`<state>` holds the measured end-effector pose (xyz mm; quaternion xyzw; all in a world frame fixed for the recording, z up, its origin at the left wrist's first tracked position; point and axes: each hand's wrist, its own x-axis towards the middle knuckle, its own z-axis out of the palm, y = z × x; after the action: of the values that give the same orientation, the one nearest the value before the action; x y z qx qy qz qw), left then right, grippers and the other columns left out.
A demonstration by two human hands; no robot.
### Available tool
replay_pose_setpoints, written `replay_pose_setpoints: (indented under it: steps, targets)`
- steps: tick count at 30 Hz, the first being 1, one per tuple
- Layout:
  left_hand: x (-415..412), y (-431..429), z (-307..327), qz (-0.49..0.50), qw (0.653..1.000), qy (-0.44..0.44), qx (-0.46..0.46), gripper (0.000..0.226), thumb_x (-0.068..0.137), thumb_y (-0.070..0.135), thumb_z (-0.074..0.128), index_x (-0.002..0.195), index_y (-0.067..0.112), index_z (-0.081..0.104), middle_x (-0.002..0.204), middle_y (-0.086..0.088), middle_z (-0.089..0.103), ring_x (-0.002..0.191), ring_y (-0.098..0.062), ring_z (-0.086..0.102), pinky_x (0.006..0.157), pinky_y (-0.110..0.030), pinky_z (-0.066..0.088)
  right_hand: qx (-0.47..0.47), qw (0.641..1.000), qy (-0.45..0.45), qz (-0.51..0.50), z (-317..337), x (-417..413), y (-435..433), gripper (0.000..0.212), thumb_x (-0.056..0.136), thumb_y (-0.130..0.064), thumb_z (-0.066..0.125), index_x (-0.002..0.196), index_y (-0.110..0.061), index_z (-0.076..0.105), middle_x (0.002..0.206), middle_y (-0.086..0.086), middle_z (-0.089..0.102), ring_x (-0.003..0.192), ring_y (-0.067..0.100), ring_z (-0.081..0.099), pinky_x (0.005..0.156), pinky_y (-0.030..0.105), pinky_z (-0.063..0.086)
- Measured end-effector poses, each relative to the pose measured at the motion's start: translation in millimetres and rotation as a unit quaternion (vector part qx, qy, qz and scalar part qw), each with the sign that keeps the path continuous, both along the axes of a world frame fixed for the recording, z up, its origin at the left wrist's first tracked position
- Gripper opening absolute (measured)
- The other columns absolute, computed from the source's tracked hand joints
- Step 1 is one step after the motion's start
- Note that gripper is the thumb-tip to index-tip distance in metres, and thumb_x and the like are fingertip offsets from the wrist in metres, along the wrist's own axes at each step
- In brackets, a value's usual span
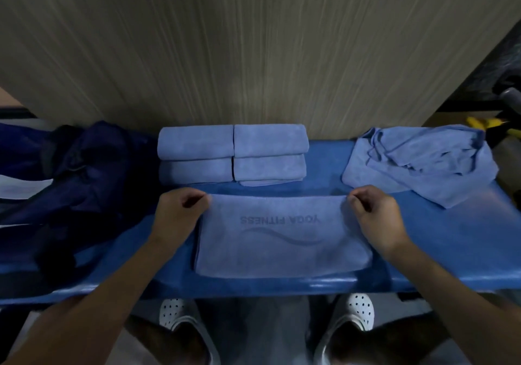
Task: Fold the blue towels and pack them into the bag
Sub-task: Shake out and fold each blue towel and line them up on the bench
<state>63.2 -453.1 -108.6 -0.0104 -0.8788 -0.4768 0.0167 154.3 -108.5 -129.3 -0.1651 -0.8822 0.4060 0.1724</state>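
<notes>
A half-folded blue towel (282, 240) printed "YOGA FITNESS" lies flat on the blue table (451, 252) in front of me. My left hand (177, 215) pinches its far left corner, and my right hand (377, 218) pinches its far right corner. Behind it, against the wall, sit several folded blue towels (232, 153) in two neat stacks side by side. A crumpled heap of unfolded blue towels (420, 161) rests at the right end of the table. The dark navy bag (84, 173) lies slumped at the left.
A wood-grain wall panel (253, 48) rises directly behind the table. Dark clutter with yellow items (485, 123) lies beyond the right end. Below the table's near edge I see my legs and white perforated shoes (358, 311).
</notes>
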Motion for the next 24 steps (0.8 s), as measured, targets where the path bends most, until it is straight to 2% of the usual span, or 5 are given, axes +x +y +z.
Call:
replay_pose_setpoints:
  steps: [6, 13, 17, 20, 24]
  targets:
    - [-5.4, -0.6, -8.9, 0.002, 1.0, 0.011, -0.018, 0.01, 0.085, 0.012, 0.072, 0.076, 0.016, 0.072, 0.073, 0.009, 0.068, 0.061, 0.004, 0.06, 0.059, -0.011, 0.046, -0.029, 0.999, 0.004, -0.025, -7.1, -7.7, 0.9, 0.011, 0.089, -0.016, 0.068, 0.096, -0.01, 0.062, 0.08, 0.001, 0.067, 0.076, 0.014, 0.062, 0.071, 0.022, 0.049]
    - [7.5, -0.8, -14.0, -0.015, 0.991, 0.09, -0.1, 0.018, 0.088, 0.006, 0.066, 0.105, 0.011, 0.066, 0.1, 0.003, 0.059, 0.081, -0.003, 0.056, 0.074, -0.001, 0.04, -0.027, 0.998, -0.064, 0.01, 9.5, 6.2, -1.5, 0.032, 0.093, -0.029, 0.062, 0.12, -0.018, 0.049, 0.049, 0.001, 0.051, 0.048, 0.006, 0.049, 0.053, 0.023, 0.038]
    - [27.9, 18.9, -3.8, -0.192, 0.935, 0.204, -0.219, 0.031, 0.094, 0.022, 0.047, 0.119, 0.014, 0.065, 0.123, 0.002, 0.061, 0.114, -0.014, 0.054, 0.099, -0.028, 0.041, -0.042, 0.992, -0.118, 0.034, 12.2, 17.6, -4.1, 0.042, 0.091, -0.03, 0.063, 0.127, -0.021, 0.044, 0.051, 0.0, 0.05, 0.047, 0.004, 0.048, 0.053, 0.025, 0.036]
    - [40.5, 35.0, -16.1, -0.342, 0.875, 0.183, -0.291, 0.048, 0.1, 0.038, 0.031, 0.14, 0.02, 0.051, 0.153, 0.002, 0.041, 0.144, -0.015, 0.031, 0.116, -0.038, 0.026, -0.037, 0.991, -0.119, 0.051, 11.6, 20.7, -4.6, 0.048, 0.09, -0.016, 0.065, 0.132, -0.016, 0.042, 0.046, -0.007, 0.054, 0.047, 0.005, 0.048, 0.05, 0.016, 0.038]
    - [46.1, 38.8, -31.7, -0.358, 0.843, 0.135, -0.378, 0.06, 0.098, 0.053, 0.014, 0.154, 0.032, 0.017, 0.163, 0.01, 0.002, 0.15, -0.007, -0.006, 0.122, -0.039, 0.003, -0.01, 0.996, -0.086, 0.028, 11.6, 19.0, -6.1, 0.044, 0.092, -0.011, 0.062, 0.131, -0.011, 0.043, 0.047, -0.007, 0.051, 0.05, 0.003, 0.05, 0.052, 0.012, 0.038]
